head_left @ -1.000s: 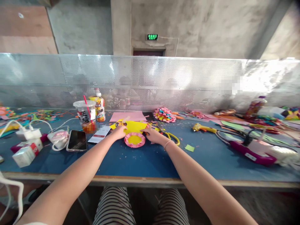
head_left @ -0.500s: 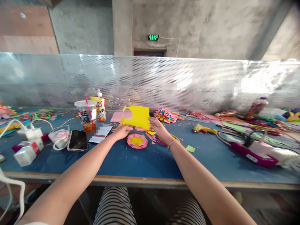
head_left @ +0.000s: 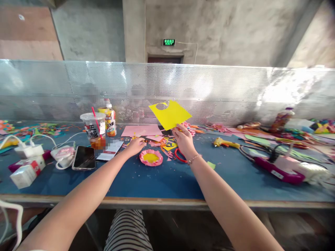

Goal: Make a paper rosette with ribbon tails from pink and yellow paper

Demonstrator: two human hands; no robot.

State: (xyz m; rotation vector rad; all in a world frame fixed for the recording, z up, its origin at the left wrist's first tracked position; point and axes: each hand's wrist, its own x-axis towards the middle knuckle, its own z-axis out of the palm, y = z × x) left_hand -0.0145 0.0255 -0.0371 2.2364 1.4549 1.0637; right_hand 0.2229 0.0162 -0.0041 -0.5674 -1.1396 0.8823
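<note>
STEP: my right hand [head_left: 185, 141] lifts the yellow sheet [head_left: 170, 114], fingers pinching its near edge; left hand [head_left: 136, 144] rests, fingers loosely spread, on scraps [head_left: 164, 143] beside the pink rosette [head_left: 150, 157] | NEXT: probably needs a steady two-handed hold

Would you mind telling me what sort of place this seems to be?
Probably a shared paper-craft workshop. Coloured paper scraps litter the blue worktable, a glue gun lies by finished paper flowers, and the right hand holds up a cut yellow sheet. Bare concrete walls suggest an industrial building.
</note>
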